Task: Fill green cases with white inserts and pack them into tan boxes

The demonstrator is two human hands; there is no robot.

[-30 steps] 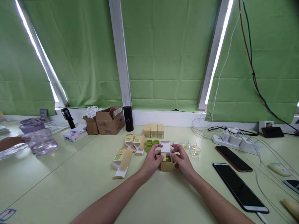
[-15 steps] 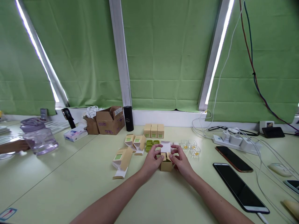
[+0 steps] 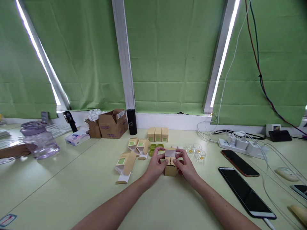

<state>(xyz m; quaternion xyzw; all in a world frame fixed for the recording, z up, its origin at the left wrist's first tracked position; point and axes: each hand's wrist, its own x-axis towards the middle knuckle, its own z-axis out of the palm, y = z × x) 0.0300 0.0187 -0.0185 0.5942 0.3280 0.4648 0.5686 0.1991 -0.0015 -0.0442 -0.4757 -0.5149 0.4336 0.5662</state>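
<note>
A small brown cardboard box (image 3: pixel 170 170) stands on the table between my hands, its white-lined lid flap (image 3: pixel 170 153) raised at the far side. My left hand (image 3: pixel 155 164) grips the box's left side, thumb at the top opening. On the right side, my right hand (image 3: pixel 185 164) holds it with the thumb over the inner flaps. Just behind my left hand sit several green containers (image 3: pixel 153 147). Right of my right hand are several clear cups (image 3: pixel 198 150) with yellow bits inside. Partly folded boxes (image 3: pixel 126 163) with green labels lie to the left.
Three closed boxes (image 3: pixel 158 134) stand in a row behind. A black cylinder (image 3: pixel 131 122) and an open carton (image 3: pixel 113 124) are at back left, a purple-lidded jug (image 3: pixel 39 140) farther left. Phones (image 3: pixel 247 192), cables and a power strip (image 3: pixel 243 147) lie right. Another person's arm (image 3: pixel 14 151) shows far left.
The box's lid flap has bent lower toward my hands, and its inner flaps sit closer together. My left fingers have shifted slightly. The other person's arm at far left has moved.
</note>
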